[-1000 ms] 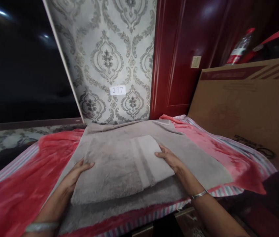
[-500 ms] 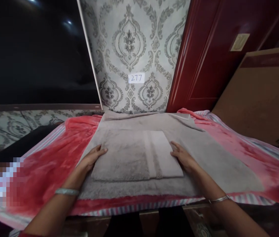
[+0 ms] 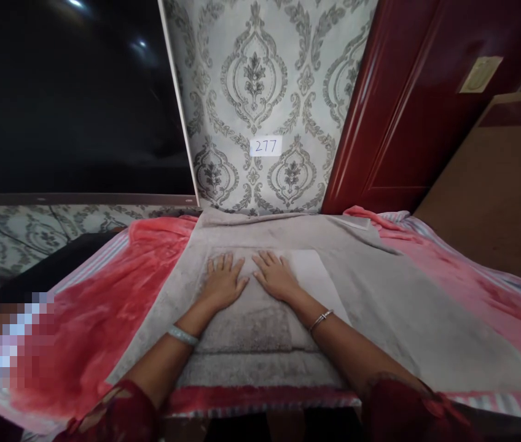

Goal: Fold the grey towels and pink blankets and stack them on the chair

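Note:
A small folded grey towel lies on top of a larger grey towel spread over a red blanket. My left hand and my right hand rest flat, palms down and side by side, on the far half of the folded towel. The fingers of both are spread and hold nothing. A bangle sits on each wrist.
A patterned grey wall with a paper label "277" stands behind. A dark screen fills the left, a dark red door the right, and a brown cardboard box leans at the far right.
Both hands left the folded towel's side edges and came together on top of it, pressing flat. The view shifted slightly left and down.

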### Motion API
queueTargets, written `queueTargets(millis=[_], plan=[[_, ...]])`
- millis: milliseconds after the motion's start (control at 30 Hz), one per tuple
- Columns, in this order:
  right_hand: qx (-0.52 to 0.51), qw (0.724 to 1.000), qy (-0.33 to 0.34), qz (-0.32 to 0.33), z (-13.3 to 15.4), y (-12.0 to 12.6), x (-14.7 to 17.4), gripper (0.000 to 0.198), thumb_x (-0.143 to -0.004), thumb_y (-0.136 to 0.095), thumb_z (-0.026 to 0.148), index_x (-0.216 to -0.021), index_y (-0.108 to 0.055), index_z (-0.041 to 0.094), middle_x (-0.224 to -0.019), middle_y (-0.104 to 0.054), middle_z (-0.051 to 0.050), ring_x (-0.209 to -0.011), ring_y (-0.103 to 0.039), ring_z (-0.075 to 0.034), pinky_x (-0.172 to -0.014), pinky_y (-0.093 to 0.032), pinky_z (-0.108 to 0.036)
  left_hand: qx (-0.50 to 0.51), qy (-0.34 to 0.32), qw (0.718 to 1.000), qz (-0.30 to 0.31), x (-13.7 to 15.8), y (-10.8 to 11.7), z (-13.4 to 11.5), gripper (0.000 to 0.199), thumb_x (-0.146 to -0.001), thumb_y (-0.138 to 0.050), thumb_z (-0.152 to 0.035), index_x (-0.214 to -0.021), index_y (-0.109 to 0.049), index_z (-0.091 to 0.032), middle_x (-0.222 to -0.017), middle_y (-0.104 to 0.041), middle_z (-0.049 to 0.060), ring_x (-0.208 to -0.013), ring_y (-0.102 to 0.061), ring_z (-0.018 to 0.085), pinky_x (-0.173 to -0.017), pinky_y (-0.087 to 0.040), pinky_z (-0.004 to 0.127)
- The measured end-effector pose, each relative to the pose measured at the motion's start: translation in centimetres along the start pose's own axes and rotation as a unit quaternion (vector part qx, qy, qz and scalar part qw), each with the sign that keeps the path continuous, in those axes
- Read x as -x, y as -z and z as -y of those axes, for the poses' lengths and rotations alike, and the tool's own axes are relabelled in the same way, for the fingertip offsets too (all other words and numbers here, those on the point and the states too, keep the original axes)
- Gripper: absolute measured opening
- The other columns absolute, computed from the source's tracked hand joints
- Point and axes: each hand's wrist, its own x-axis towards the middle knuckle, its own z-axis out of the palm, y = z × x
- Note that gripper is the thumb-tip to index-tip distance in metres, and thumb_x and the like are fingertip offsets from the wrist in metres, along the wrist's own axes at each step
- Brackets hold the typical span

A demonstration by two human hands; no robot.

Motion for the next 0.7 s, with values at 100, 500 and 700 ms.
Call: queueTargets(millis=[100, 500, 700], plan=[[0.011, 1.0, 0.004, 0.009, -1.3, -0.9, -0.1, 0.06, -0.102, -0.034, 0.047, -0.158, -0.034, 0.025, -0.166, -0.025, -0.008, -0.153, -0.022, -0.03, -0.12, -0.019, -0.059, -0.003, -0.006, 1.0, 0.002, 0.3, -1.1, 0.3, 0.063, -0.099, -0.038, -0.051, -0.155, -0.039, -0.022, -0.163, -0.03, 0.021, -0.152, -0.023, 0.041, -0.118, -0.018, 0.065], [0.005, 0.99, -0.138, -0.026, -8.5, 0.1, 2.9, 0.058, -0.102, -0.032, 0.048, -0.156, -0.037, 0.028, -0.166, -0.027, -0.008, -0.152, -0.022, -0.033, -0.118, -0.02, -0.062, -0.004, 0.04, 0.999, 0.001, 0.6, -0.4, 0.7, 0.069, -0.099, -0.037, -0.056, -0.156, -0.038, -0.018, -0.163, -0.03, 0.023, -0.152, -0.023, 0.039, -0.12, -0.016, 0.06], [-0.041, 0.985, -0.164, -0.033, -12.8, -0.1, 8.0, 0.058, -0.1, -0.033, 0.045, -0.156, -0.036, 0.03, -0.165, -0.029, -0.006, -0.148, -0.03, -0.035, -0.116, -0.023, -0.065, 0.027, 0.034, 0.998, 0.048, 2.8, 0.1, 3.4, 0.068, -0.099, -0.037, -0.05, -0.159, -0.029, -0.018, -0.168, -0.018, 0.018, -0.155, -0.015, 0.034, -0.119, -0.021, 0.062]])
